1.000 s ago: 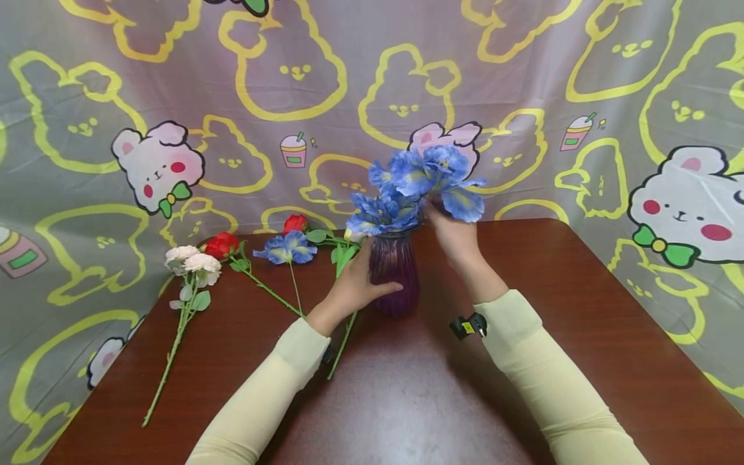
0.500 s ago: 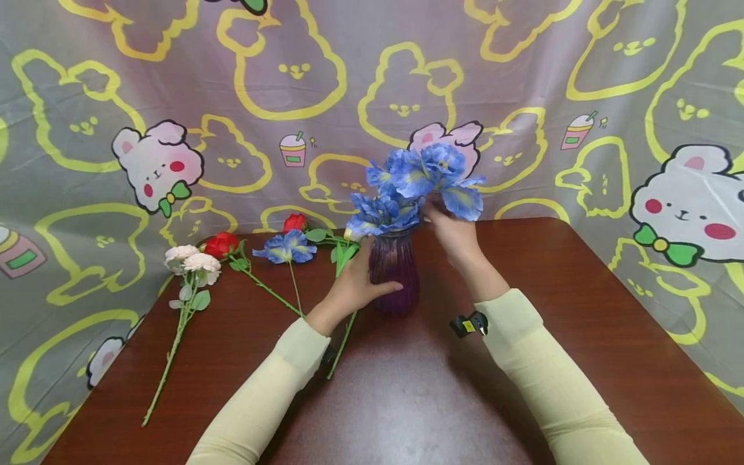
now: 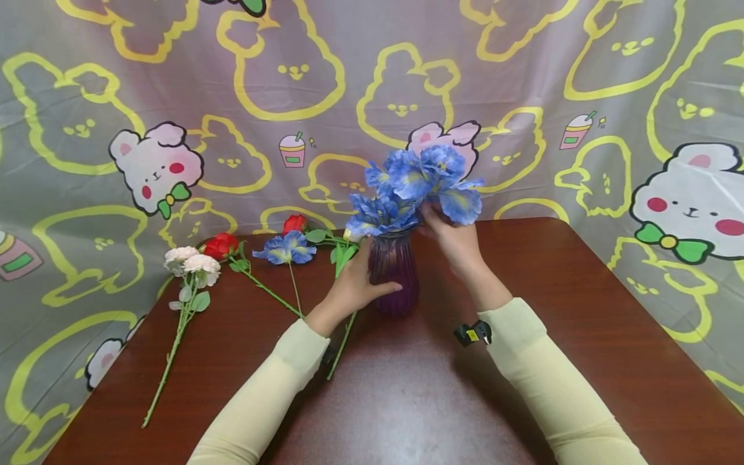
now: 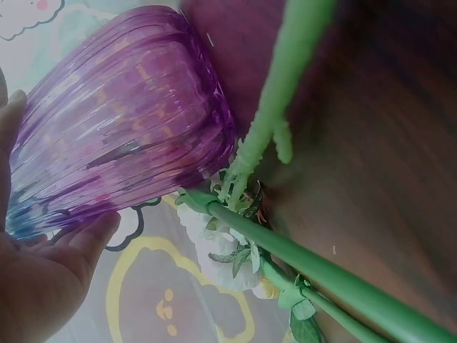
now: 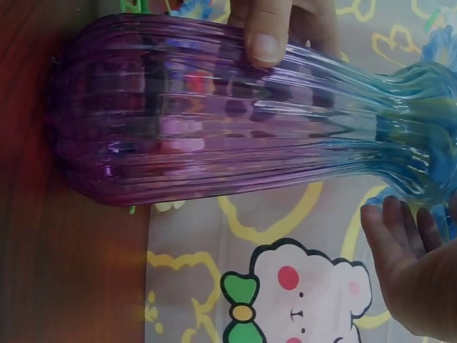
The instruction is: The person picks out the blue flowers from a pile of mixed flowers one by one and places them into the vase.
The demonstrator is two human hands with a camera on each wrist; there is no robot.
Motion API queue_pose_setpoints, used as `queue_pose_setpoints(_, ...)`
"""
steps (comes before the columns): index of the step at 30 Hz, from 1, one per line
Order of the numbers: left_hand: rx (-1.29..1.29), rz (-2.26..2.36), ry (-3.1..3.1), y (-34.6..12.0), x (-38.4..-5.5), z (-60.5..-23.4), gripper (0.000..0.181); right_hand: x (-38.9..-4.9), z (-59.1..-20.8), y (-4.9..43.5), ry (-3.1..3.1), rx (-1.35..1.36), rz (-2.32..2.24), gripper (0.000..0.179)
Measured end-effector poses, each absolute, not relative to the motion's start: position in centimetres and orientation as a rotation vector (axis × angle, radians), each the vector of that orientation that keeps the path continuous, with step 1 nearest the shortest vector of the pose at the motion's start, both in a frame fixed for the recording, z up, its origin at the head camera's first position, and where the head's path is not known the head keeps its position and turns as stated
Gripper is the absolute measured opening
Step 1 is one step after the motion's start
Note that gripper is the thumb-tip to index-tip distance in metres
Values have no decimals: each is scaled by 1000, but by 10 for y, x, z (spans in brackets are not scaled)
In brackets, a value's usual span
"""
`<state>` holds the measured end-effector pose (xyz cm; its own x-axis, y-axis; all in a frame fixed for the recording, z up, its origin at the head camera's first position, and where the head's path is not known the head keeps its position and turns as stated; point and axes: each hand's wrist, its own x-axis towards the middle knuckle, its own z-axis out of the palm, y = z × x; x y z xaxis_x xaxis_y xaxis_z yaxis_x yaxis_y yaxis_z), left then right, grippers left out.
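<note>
A ribbed glass vase (image 3: 401,271), purple below and bluish at its neck, stands on the table. My left hand (image 3: 349,281) grips its left side, the thumb across the front; the right wrist view shows a left fingertip (image 5: 265,48) against the glass. Several blue iris blooms (image 3: 413,177) rise above the vase's mouth. My right hand (image 3: 459,245) is at the right of the rim, beneath the right-hand blooms. In the right wrist view its fingers (image 5: 385,236) extend loosely beside the neck, with blue petals behind them. Petals hide part of its fingertips in the head view.
To the left on the brown table (image 3: 372,400) lie a pale pink-white flower stem (image 3: 183,310), red flowers (image 3: 222,245) and a blue iris (image 3: 289,247). A green stem (image 3: 347,336) passes beneath my left wrist. A patterned cloth (image 3: 325,77) hangs behind.
My right hand shifts slightly at the rim, and the blue blooms above it move a little with it. My left hand and the vase stay in place.
</note>
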<state>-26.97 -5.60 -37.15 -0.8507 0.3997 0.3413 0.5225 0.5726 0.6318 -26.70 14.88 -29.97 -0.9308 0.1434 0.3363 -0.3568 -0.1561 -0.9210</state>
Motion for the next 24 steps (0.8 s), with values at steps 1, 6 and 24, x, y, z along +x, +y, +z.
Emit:
queue_pose_setpoints(1, -779, -1142, -2642, -56, -269, -371, 113, -267, -301, 149, -1801, 250, 2144, 33)
queue_pose_setpoints(6, -781, -1128, -2641, -56, -270, -372, 113, -265, -307, 152, -1824, 291, 2131, 36)
queue_pose_setpoints(24, -784, -1132, -2620, -57, -270, -374, 113, -260, -331, 157, -2150, 459, 1940, 52)
